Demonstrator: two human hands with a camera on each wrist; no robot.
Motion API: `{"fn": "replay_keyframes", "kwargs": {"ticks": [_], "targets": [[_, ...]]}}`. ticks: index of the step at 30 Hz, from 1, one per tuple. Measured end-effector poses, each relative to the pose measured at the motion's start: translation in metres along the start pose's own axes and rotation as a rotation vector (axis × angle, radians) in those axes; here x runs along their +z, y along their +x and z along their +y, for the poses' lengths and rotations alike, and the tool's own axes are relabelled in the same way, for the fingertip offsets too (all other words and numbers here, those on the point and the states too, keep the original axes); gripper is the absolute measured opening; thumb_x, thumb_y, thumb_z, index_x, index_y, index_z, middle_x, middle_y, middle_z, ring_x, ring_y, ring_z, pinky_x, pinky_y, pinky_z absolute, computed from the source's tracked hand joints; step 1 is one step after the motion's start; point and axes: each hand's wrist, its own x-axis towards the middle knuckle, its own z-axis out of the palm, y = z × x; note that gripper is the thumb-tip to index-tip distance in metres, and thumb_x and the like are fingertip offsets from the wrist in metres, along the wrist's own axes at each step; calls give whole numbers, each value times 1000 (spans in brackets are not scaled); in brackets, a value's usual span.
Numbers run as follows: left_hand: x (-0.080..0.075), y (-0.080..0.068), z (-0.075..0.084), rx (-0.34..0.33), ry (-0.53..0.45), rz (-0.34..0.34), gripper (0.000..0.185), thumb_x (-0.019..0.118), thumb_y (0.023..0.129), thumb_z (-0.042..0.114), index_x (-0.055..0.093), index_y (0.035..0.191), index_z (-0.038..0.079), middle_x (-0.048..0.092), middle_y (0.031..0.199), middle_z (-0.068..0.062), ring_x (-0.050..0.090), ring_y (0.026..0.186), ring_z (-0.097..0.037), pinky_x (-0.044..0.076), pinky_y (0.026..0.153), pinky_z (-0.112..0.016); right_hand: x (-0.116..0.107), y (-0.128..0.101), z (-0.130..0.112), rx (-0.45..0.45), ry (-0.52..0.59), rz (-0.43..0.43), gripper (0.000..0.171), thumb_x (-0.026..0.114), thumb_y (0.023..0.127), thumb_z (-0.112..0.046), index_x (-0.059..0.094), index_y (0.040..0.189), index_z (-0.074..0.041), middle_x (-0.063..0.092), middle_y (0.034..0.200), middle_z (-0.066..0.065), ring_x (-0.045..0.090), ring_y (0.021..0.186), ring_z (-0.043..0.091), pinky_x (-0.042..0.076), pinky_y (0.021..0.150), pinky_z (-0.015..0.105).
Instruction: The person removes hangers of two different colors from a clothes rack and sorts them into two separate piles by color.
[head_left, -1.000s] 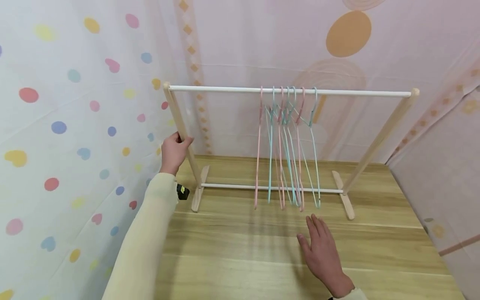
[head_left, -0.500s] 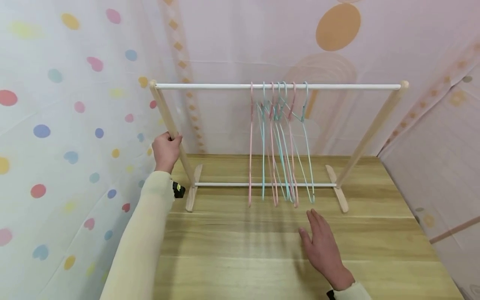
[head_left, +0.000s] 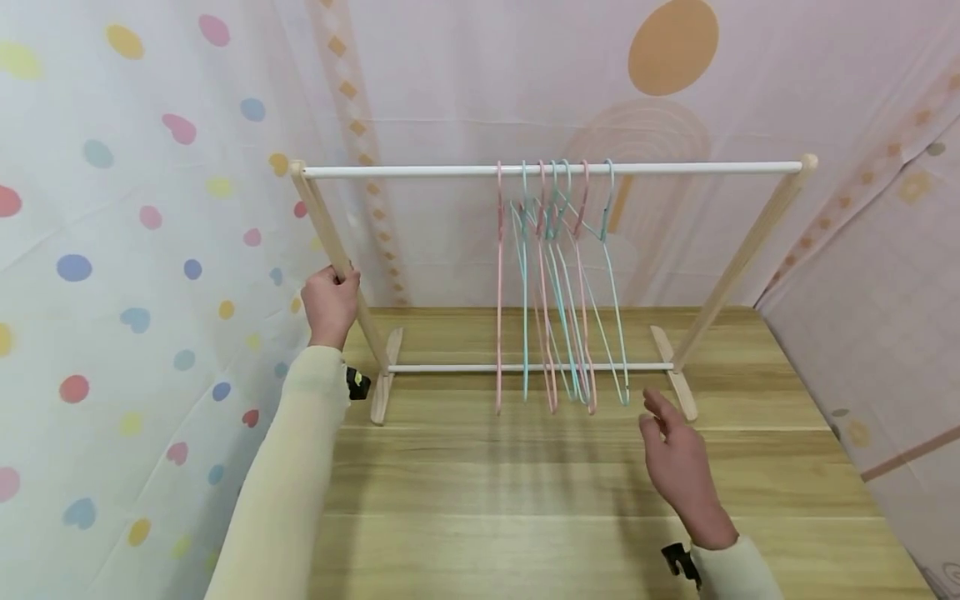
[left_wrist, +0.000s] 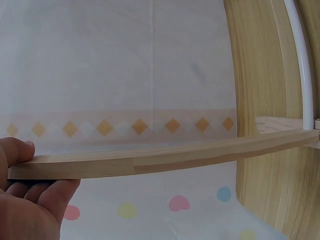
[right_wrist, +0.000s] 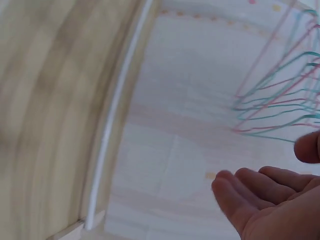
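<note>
Sleeves (head_left: 281,467) in cream nearest, dark wrist devices (head_left: 358,383) at the cuffs. Next, right hand (head_left: 681,467) above the wooden tabletop (head_left: 487,517), with fingers loosely bent and thumb apart, holding nothing, near the rightmost hanger (head_left: 613,300) and the right foot (head_left: 682,395) of the clothes rack (head_left: 450,172). Farther out, left hand (head_left: 330,308) gripping the left post (head_left: 324,218) between thumb and fingers, apparently to steady or shift the rack. Rack upright, top rail (head_left: 690,168) and lower rail (head_left: 442,368) both fitted; hanging, by judgement, done for seven pink and blue-green hangers (head_left: 551,227), all hooked over the top rail. Perhaps remaining: final placing of the rack, then release of the post. Possible hindrances: overlapping hangers bunched around mid-rail, dotted drape (head_left: 150,275) seemingly close beside the left hand. Farthest back, pale patterned drape (head_left: 465,92) behind the rack.
</note>
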Motion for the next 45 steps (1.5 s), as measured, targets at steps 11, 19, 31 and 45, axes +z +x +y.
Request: {"fn": "replay_keyframes", "kwargs": {"ticks": [11, 19, 31, 45], "targets": [[2, -4, 5, 0, -33, 0, 27, 59, 98, 19, 72, 108, -3, 69, 101, -21, 65, 88, -31, 52, 72, -37, -16, 10, -34, -55, 274, 49, 51, 41, 105, -38, 47, 144, -4, 53, 138, 10, 51, 124, 23, 41, 99, 22], [0, 0, 3, 11, -31, 12, 27, 59, 98, 19, 72, 110, -2, 69, 103, -21, 65, 90, -30, 53, 75, -39, -9, 27, -48, 44, 266, 13, 66, 52, 97, -53, 47, 145, -8, 50, 142, 10, 45, 130, 23, 38, 103, 45], [2, -2, 2, 2, -34, 4, 25, 59, 98, 17, 72, 106, -3, 69, 101, -21, 64, 88, -31, 52, 73, -39, 10, 38, -45, 63, 344, 59, 49, 52, 101, -40, 55, 138, -7, 58, 133, 6, 65, 103, 20, 49, 91, 34], [0, -3, 3, -1, -32, 3, 26, 58, 98, 16, 71, 108, -3, 68, 102, -22, 63, 89, -31, 51, 76, -40, 13, 30, -45, -143, 658, 260, 43, 42, 105, -23, 47, 142, -2, 53, 136, 14, 59, 116, 22, 46, 94, 27]]}}
